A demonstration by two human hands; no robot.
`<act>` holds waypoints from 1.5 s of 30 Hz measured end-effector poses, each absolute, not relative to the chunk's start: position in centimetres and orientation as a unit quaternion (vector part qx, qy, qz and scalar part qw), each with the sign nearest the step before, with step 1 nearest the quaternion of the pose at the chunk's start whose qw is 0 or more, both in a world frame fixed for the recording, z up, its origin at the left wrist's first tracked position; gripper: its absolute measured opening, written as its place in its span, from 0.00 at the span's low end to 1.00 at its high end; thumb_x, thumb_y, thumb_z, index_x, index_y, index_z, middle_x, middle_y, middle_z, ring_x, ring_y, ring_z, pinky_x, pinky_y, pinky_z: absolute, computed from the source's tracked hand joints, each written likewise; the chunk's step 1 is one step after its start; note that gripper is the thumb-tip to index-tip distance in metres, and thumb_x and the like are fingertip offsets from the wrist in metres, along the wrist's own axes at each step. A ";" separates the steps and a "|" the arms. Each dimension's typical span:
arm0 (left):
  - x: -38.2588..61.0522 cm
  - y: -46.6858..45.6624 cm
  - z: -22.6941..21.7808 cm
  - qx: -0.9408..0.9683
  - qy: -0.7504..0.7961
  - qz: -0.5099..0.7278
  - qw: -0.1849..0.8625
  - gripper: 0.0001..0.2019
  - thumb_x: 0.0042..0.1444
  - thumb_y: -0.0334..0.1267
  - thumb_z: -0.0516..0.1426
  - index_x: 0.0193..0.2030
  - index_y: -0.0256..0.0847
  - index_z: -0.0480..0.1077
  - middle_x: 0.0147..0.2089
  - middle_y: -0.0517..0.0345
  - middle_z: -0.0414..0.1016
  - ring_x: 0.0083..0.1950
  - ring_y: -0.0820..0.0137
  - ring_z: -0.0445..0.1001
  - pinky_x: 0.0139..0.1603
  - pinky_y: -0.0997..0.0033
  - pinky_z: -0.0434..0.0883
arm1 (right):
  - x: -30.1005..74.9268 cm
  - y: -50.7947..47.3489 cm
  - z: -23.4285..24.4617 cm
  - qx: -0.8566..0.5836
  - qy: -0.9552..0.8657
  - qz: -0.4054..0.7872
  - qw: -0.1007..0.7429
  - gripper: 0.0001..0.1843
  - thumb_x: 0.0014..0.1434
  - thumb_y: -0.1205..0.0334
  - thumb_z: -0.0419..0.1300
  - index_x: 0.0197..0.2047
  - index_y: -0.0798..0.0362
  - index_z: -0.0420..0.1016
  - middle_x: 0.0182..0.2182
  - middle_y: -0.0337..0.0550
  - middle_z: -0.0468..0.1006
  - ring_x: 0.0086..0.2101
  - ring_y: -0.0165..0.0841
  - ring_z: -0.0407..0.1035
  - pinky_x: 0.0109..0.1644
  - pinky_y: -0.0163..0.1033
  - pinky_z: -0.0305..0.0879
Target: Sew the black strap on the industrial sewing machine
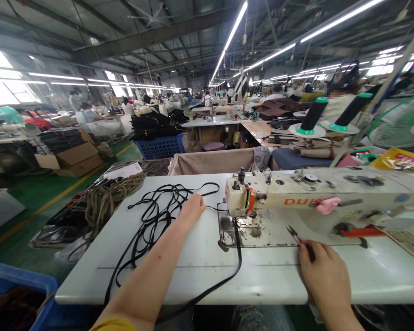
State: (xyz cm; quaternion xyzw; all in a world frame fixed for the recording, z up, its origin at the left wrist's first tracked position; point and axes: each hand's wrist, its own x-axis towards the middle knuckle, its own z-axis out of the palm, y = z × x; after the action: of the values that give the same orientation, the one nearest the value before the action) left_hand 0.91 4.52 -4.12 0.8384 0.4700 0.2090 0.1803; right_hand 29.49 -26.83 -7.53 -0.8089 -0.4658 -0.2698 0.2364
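Observation:
My left hand [192, 209] is closed over the table left of the needle area, pinching a narrow black strap. Loose coils of the black strap [155, 219] spread under and around that wrist, and a thin dark length runs from the fingers toward the sewing machine [283, 195]. Another stretch of strap comes out at the presser foot [244, 223], curves forward and drops over the table's front edge. On the right, my right hand [322, 273] is wrapped round small thread snips [294, 235], their blades pointing at the machine bed.
A white sewing table [262, 285] carries a printed ruler line. Olive cords [113, 195] are heaped to its left, above a blue crate [20, 280]. Two black thread cones [312, 115] stand behind the machine, near a green fan [403, 122]. A cloth-lined bin [210, 163] stands beyond the table.

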 end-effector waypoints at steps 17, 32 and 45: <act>-2.0 2.7 -3.0 0.599 0.377 0.416 0.571 0.15 0.53 0.50 0.60 0.38 0.41 0.68 0.37 0.56 0.75 0.24 0.78 0.57 0.26 0.74 0.52 | 29.6 -27.1 -7.7 -0.815 -0.463 -0.262 0.230 0.17 0.70 0.57 0.51 0.42 0.56 0.79 0.37 0.56 0.81 0.36 0.48 0.73 0.43 0.49 0.65; -5.4 3.9 -3.5 0.668 0.410 0.365 0.503 0.11 0.59 0.44 0.59 0.37 0.45 0.60 0.25 0.70 0.63 0.22 0.75 0.58 0.26 0.74 0.53 | 29.7 -27.0 -8.2 -0.826 -0.453 -0.251 0.225 0.17 0.69 0.56 0.50 0.41 0.55 0.79 0.37 0.55 0.81 0.36 0.48 0.74 0.43 0.50 0.66; -5.1 1.4 -2.6 0.694 0.425 0.369 0.450 0.12 0.59 0.50 0.58 0.38 0.43 0.68 0.22 0.67 0.67 0.24 0.70 0.65 0.30 0.70 0.62 | 29.3 -27.2 -7.5 -0.813 -0.448 -0.267 0.259 0.16 0.69 0.57 0.52 0.42 0.55 0.79 0.37 0.55 0.80 0.36 0.48 0.73 0.43 0.50 0.66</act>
State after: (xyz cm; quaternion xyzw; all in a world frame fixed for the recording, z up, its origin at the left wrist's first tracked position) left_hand -5.14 1.37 -2.60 0.6939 0.4246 0.3686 0.4499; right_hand 29.31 -27.20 -7.51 -0.8132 -0.4477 -0.2668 0.2589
